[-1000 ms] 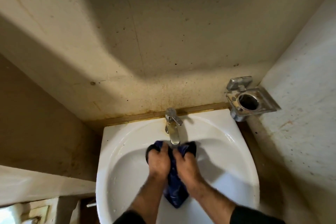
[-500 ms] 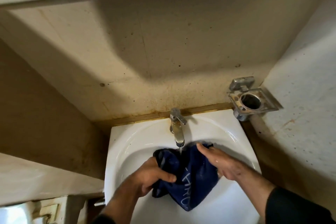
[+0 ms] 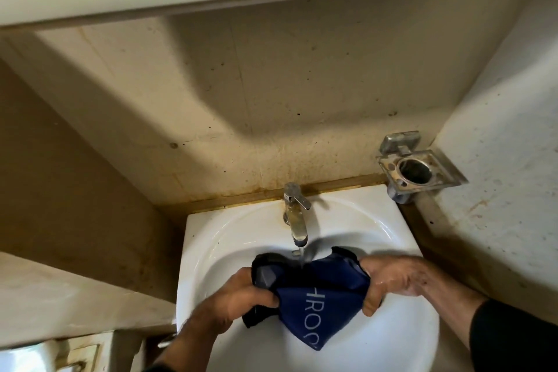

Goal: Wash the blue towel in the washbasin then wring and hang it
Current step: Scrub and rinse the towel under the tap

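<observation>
Towel position, head view: the blue towel [image 3: 314, 290] hangs over the bowl of the washbasin [image 3: 229, 238], stretched between your two hands directly below the tap [image 3: 297, 220]. A thin stream of water from the spout lands on its upper edge, roughly midway between the hands.

Your left hand [image 3: 241, 296] grips the left end, fingers curled round a bunched, darker fold. Your right hand [image 3: 389, 278] grips the right end, fingers wrapped over the top edge and thumb under it. Both hands hold cloth; neither is spread.

Long axis: the towel runs left to right across the basin, from one hand to the other, and a loose point sags toward you below that line. White lettering shows on the sagging part. Neither hand is nearer than the other; each already has an end. In my judgement the washing step is in hand, and a wring would turn on twisting the two ends against each other along this axis.

Limits of view: the drain is covered by the towel. The fingertips of your left hand are buried in the fold. Your forearms are cut off at the lower edge. No rail or hook for hanging shows. A metal holder [image 3: 416, 169] on the right wall stands well apart from the work.
</observation>
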